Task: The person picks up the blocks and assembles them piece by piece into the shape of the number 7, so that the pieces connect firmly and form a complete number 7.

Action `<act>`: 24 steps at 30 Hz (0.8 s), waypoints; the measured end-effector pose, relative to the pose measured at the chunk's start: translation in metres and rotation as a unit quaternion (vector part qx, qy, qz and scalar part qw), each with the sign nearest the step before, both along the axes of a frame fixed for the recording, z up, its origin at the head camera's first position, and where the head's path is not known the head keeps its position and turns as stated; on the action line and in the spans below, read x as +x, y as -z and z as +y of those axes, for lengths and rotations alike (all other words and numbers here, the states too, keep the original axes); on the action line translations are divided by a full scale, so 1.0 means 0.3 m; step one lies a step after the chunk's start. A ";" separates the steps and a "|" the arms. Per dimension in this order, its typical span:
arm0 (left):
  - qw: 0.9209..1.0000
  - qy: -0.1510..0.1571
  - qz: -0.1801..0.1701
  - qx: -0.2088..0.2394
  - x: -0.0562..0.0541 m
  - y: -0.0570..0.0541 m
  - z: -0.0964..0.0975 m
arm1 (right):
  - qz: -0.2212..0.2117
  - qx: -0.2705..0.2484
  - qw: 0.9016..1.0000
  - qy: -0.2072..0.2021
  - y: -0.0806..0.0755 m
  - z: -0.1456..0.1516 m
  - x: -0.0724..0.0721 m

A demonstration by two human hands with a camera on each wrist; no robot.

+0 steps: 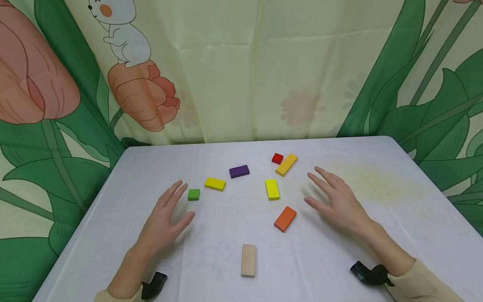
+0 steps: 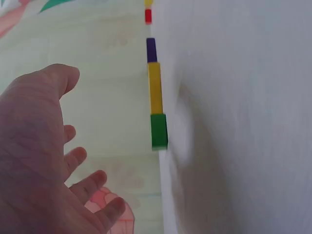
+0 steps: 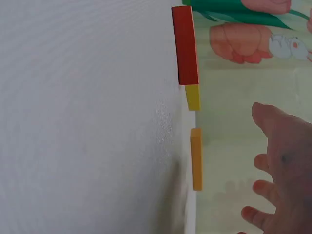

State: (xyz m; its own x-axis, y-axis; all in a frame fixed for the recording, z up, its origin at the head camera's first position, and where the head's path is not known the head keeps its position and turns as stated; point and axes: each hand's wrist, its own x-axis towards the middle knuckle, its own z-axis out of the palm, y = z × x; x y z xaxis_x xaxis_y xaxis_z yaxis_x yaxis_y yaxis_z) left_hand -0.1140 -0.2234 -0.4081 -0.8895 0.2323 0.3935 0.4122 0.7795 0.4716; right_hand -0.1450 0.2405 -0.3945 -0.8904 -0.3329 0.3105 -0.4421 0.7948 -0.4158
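Note:
My left hand [image 1: 164,222] hovers over the left of the table, fingers spread and holding nothing. Just beyond its fingertips lies a small green block [image 1: 193,194], with a yellow block [image 1: 215,183] to the right of that. My right hand [image 1: 337,202] is likewise raised, fingers loosely apart, with no object in it. Nearest to it on its left are an orange block [image 1: 285,219] and a bright yellow block [image 1: 272,189]. Farther back, a small red block [image 1: 277,158] sits against a yellow-orange block [image 1: 286,165]. A purple block [image 1: 239,171] lies at the back middle.
A plain wooden block [image 1: 248,260] lies near the front middle of the white-covered table [image 1: 211,251]. Behind the table's back edge hangs a printed curtain [image 1: 234,84]. Black wrist cameras sit at both cuffs.

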 end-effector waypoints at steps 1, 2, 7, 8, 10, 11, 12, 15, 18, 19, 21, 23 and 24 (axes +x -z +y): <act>1.000 0.007 0.001 0.003 0.000 0.002 0.005 | 0.001 -0.004 1.000 -0.004 0.002 -0.004 -0.001; 1.000 0.015 0.003 0.006 0.001 0.005 0.011 | 0.003 -0.008 1.000 -0.009 0.005 -0.008 -0.002; 0.998 0.055 0.014 0.014 0.006 0.015 0.045 | 0.004 -0.025 0.999 -0.025 0.020 -0.027 -0.007; 0.998 0.062 0.016 0.015 0.008 0.015 0.053 | 0.001 -0.027 0.999 -0.027 0.023 -0.030 -0.007; 0.997 0.077 0.017 0.016 0.011 0.015 0.066 | -0.009 -0.029 0.999 -0.029 0.027 -0.035 -0.007; 0.996 0.085 0.016 0.016 0.012 0.016 0.072 | -0.014 -0.031 0.999 -0.029 0.029 -0.038 -0.007; 0.995 0.093 0.015 0.018 0.014 0.016 0.079 | -0.020 -0.033 0.999 -0.030 0.031 -0.041 -0.007; 0.993 0.117 0.014 0.019 0.018 0.017 0.098 | -0.036 -0.036 0.998 -0.035 0.036 -0.050 -0.006; 0.988 0.149 0.017 0.022 0.022 0.017 0.120 | -0.052 -0.040 0.997 -0.039 0.039 -0.061 -0.001; 0.987 0.160 0.017 0.023 0.023 0.019 0.128 | -0.056 -0.039 0.997 -0.041 0.040 -0.065 0.000; 0.982 0.185 0.016 0.029 0.026 0.021 0.142 | -0.064 -0.038 0.996 -0.044 0.042 -0.074 0.004; 0.977 0.210 0.015 0.033 0.028 0.024 0.157 | -0.070 -0.039 0.996 -0.047 0.043 -0.083 0.008; 0.974 0.224 0.013 0.034 0.030 0.024 0.165 | -0.071 -0.037 0.996 -0.049 0.044 -0.087 0.010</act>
State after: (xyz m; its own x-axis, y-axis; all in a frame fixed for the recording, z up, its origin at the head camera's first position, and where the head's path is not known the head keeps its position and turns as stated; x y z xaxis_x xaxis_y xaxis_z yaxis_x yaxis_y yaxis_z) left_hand -0.1051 -0.1740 -0.4154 -0.6946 0.5675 0.4421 0.7161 0.4868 0.5003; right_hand -0.1421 0.2145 -0.4077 -0.8912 -0.4013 0.2114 -0.4492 0.7155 -0.5351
